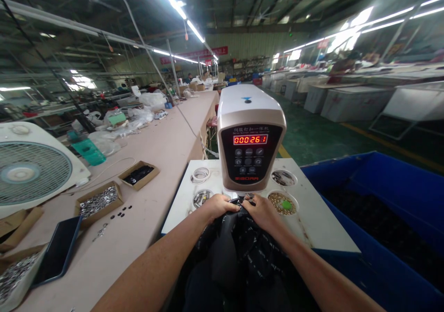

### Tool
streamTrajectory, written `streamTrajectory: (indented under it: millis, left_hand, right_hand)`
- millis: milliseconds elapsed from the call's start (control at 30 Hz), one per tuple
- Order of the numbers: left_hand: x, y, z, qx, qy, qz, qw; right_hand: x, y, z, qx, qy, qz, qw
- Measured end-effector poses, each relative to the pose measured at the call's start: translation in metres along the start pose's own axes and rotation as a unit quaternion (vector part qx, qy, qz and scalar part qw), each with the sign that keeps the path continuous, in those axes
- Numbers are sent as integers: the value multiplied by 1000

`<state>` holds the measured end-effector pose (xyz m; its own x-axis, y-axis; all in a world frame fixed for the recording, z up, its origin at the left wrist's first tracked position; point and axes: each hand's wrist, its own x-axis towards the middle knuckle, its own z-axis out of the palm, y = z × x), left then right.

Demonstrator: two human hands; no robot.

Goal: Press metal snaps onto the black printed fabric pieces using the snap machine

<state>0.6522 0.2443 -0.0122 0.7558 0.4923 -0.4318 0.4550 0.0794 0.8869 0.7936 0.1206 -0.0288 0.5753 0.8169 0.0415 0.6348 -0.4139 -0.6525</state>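
Observation:
A black garment with small white lettering (255,247) hangs from both hands over my lap. My left hand (222,205) pinches its upper edge just below the head of a white and gold button machine (253,113). Close beside it, my right hand (258,210) grips the same edge with bent fingers. The machine's red display reads 000261. Its lower working parts are mostly hidden behind my fingers and the cloth. Around the machine, the white table (319,210) has round wells, one with brass-coloured pieces (277,202) and a green item.
On the long table (166,145) to the left are a fan (24,168), a phone (57,249), a carton of metal snaps (100,203) and a small box of black pieces (138,173). A large blue bin (354,175) with dark contents stands at the right.

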Motion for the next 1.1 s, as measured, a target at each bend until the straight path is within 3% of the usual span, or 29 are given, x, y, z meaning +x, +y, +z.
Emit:
streamTrajectory:
  millis: [333, 800, 1100]
  left_hand:
    - [-5, -15, -1, 39, 66, 56, 996]
    - [9, -32, -6, 14, 37, 78, 996]
    - [6, -30, -4, -3, 30, 73, 997]
  right_hand:
    - [-6, 0, 5, -117, 15, 0, 993]
    - [-4, 1, 0, -142, 2, -8, 990]
    - [-2, 5, 2, -132, 14, -8, 991]
